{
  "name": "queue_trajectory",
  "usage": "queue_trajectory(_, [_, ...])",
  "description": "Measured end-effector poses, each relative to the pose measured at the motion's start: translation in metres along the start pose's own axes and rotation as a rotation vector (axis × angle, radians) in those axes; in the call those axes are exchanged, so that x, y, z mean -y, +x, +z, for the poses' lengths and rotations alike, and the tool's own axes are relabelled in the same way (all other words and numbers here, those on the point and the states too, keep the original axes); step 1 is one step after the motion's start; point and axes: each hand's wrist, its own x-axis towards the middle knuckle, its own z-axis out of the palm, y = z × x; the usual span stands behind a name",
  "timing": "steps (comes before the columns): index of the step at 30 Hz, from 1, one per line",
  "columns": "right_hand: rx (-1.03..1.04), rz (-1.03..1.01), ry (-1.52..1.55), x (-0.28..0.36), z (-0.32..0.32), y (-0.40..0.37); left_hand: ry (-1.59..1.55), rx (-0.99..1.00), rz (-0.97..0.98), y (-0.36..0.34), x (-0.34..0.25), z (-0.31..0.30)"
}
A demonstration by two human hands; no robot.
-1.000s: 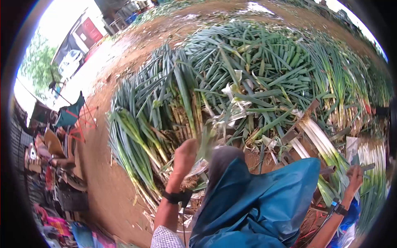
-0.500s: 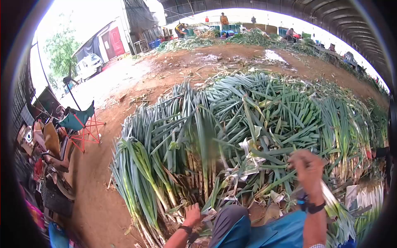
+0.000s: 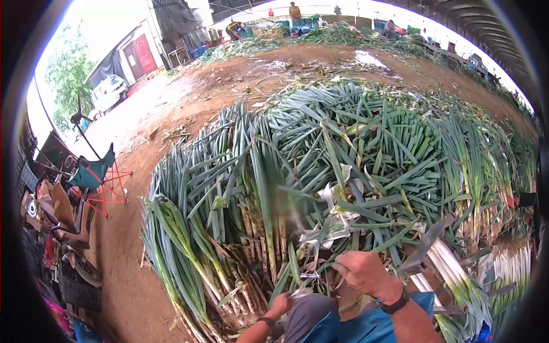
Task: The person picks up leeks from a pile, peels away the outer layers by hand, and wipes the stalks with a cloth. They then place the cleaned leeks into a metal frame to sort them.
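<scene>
My left hand (image 3: 279,307) is low beside my knee, its fingers curled closed; a pale scrap (image 3: 301,292) shows at the fingertips, too blurred to name. Closed into a fist, my right hand (image 3: 369,275) is over the torn leaves in front of my lap, and I cannot make out what is in its fingers. Uncut green onions (image 3: 246,291) with brown, dirty stems stand to the left of my left hand. Trimmed white green onion stalks (image 3: 449,260) lie to the right of my right hand, by a flat grey metal bar (image 3: 428,244).
A large heap of green onions (image 3: 343,131) spreads ahead. More white stalks (image 3: 510,268) lie at far right. On the left are a folding chair (image 3: 94,174) and a motorbike (image 3: 77,246). Several people work far back, one person (image 3: 295,14) standing.
My right hand has come down and left from above the white stalks, from loosely curled to a fist. My left hand has shifted slightly right and down. The view has tilted and shifted.
</scene>
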Motion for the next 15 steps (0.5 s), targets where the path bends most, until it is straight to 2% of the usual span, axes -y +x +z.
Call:
queue_trajectory(2, [0.022, 0.002, -0.002, 0.001, 0.0, -0.002, -0.131, 0.165, 0.182, 0.034, -0.028, 0.008])
queue_trajectory(4, [0.039, 0.015, 0.011, 0.003, -0.001, -0.003, -0.498, 0.323, 0.319, 0.029, -0.093, -0.011])
queue_trajectory(6, [0.013, 0.009, 0.004, -0.008, 0.001, -0.007, -0.417, 0.348, 0.442, 0.027, -0.131, -0.03])
queue_trajectory(8, [-0.015, 0.072, -0.016, -0.008, -0.009, -0.011, -0.39, 0.349, 0.271, 0.04, -0.11, -0.02])
queue_trajectory(10, [-0.093, 0.109, -0.014, 0.0, -0.024, -0.013, -0.304, 0.18, 0.429, 0.042, -0.06, -0.016])
queue_trajectory(11, [-0.075, 0.138, -0.003, 0.006, -0.031, -0.017, -0.637, 0.314, 0.316, 0.059, 0.01, 0.003])
queue_trajectory(13, [-0.064, 0.15, 0.012, 0.01, -0.039, -0.023, -0.601, 0.077, 0.03, 0.039, 0.037, 0.005])
queue_trajectory(14, [-0.065, 0.132, 0.018, 0.011, -0.04, -0.026, -0.22, -0.271, -0.128, 0.01, 0.012, -0.014])
queue_trajectory(15, [-0.068, 0.114, 0.026, 0.01, -0.041, -0.028, -0.219, -0.387, -0.17, 0.011, 0.017, -0.017])
